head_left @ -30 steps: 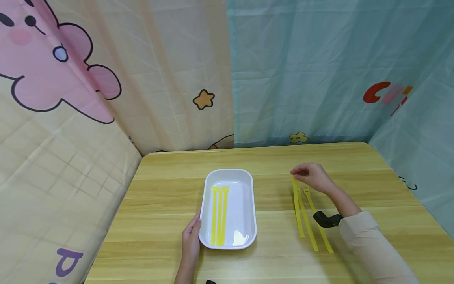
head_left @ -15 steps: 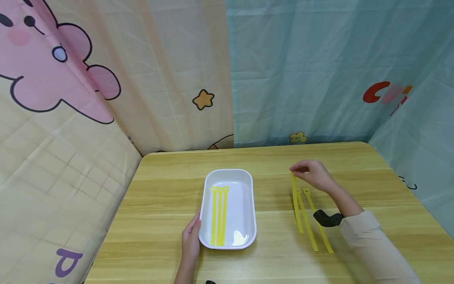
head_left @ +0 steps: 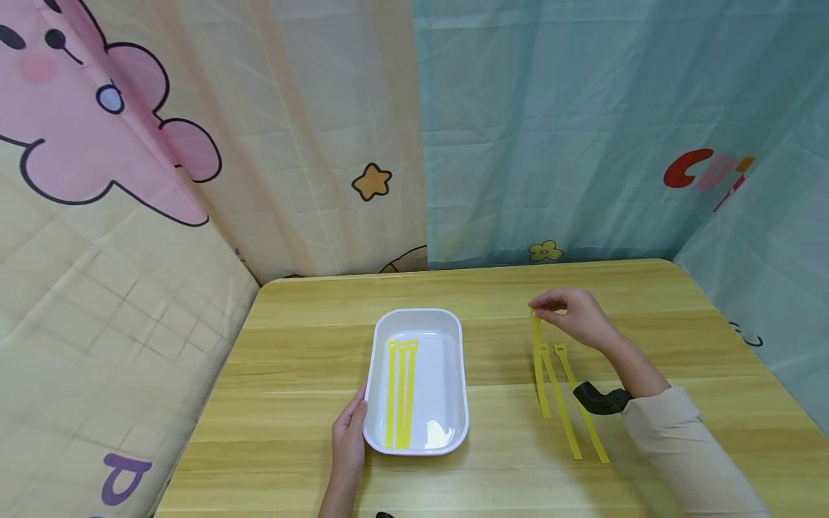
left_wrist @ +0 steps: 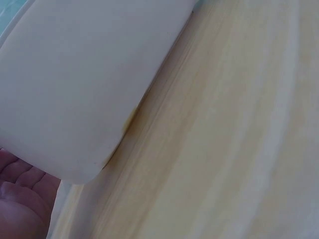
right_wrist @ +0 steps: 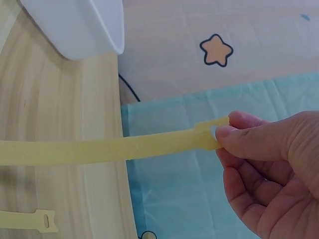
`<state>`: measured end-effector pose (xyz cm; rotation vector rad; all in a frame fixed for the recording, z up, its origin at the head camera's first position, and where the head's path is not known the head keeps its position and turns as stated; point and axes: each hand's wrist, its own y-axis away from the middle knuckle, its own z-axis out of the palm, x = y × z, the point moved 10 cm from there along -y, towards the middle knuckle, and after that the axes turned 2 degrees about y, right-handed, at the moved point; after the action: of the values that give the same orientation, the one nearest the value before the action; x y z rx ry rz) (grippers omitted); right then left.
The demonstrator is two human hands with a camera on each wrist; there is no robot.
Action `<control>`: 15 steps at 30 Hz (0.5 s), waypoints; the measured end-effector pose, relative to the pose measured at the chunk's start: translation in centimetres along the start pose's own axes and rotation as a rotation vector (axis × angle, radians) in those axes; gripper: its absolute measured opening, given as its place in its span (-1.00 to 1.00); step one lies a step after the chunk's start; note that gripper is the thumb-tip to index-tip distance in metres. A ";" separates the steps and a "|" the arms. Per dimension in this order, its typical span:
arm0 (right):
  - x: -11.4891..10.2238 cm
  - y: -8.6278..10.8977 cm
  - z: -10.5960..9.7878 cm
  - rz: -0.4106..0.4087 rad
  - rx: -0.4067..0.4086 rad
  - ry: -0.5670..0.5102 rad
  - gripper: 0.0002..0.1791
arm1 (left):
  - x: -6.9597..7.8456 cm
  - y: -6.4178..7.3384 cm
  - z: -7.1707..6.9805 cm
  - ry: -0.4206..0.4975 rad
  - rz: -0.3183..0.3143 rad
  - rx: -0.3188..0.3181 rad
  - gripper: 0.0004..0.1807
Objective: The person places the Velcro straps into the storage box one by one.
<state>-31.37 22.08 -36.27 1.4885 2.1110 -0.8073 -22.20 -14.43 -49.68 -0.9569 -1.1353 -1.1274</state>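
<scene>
My right hand pinches a yellow hook-and-loop cable tie by its slotted end, between thumb and forefinger. In the right wrist view this strap stretches left from the fingertips, raised over the table. Below the right hand, two more yellow ties, a near one and a farther right one, lie slantwise on the table. My left hand holds the white tray at its lower left side, thumb by the rim. Inside the tray, 3 yellow ties lie side by side, slotted ends away from me.
The wood-grain table is backed by a printed curtain, which also hangs at both sides. A black wrist camera on the right wrist overlaps the rightmost tie in the head view.
My right hand has risen slightly, lifting the pinched cable tie so its lower end has drawn up. The left hand, the tray and the other ties stay put.
</scene>
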 end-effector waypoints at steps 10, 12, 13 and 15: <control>-1.0 0.1 -0.6 -0.028 0.016 0.020 -0.83 | -0.2 0.0 -0.1 -0.010 -0.007 0.000 -0.61; -1.3 0.2 -0.7 -0.040 0.024 0.017 -0.83 | -0.1 0.0 -0.1 -0.013 0.000 -0.002 -0.61; -1.4 0.2 -0.8 -0.045 0.027 0.014 -0.83 | -0.1 0.0 -0.1 -0.017 0.000 -0.003 -0.61; -1.6 0.2 -0.9 -0.055 0.032 0.010 -0.83 | -0.2 0.0 -0.1 -0.022 0.004 -0.001 -0.61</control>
<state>-30.64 21.61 -34.59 1.4584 2.1646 -0.8594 -22.19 -14.54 -49.86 -0.9744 -1.1502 -1.1172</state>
